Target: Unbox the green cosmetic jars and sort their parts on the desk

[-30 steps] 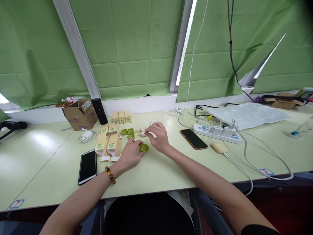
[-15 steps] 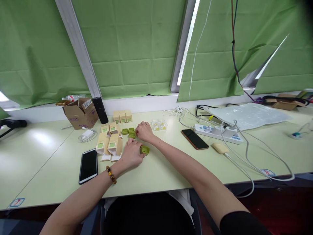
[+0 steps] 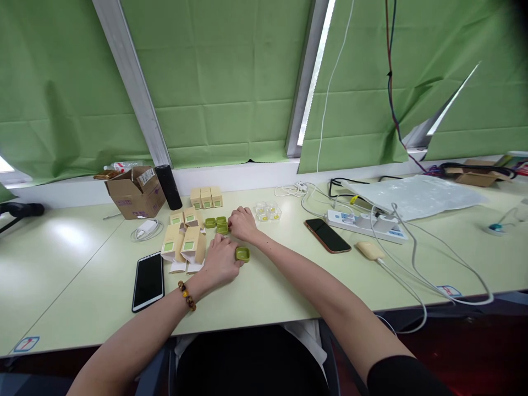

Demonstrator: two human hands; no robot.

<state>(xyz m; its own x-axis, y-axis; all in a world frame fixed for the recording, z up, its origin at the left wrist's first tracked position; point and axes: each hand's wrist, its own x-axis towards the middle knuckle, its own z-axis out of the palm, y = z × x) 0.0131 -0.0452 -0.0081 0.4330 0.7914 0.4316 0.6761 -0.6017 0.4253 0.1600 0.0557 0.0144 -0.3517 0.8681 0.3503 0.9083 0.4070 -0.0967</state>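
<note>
A small green square tub (image 3: 243, 253) sits at the fingertips of my left hand (image 3: 223, 257), which is closed on its left side. My right hand (image 3: 242, 224) is just beyond, its fingers curled down against the edge of a cluster of similar green tubs (image 3: 210, 223). Whatever lies between those fingertips is hidden. Left of my left hand, opened cream cartons (image 3: 193, 242) with green labels lie with flaps out. A clear tray (image 3: 268, 212) with several yellow-centred pieces stands right of my right hand.
Upright cream cartons (image 3: 206, 197) stand at the back. One phone (image 3: 148, 280) lies at left, another phone (image 3: 328, 235) at right. A power strip (image 3: 365, 226) with white cables, a cream mouse-shaped object (image 3: 370, 251), a cardboard box (image 3: 136, 192) and a black cylinder (image 3: 168, 187) are also here.
The green tub at my left fingertips has turned slightly and sits more level. My right hand stays beside the tub cluster. The whole view has shifted slightly.
</note>
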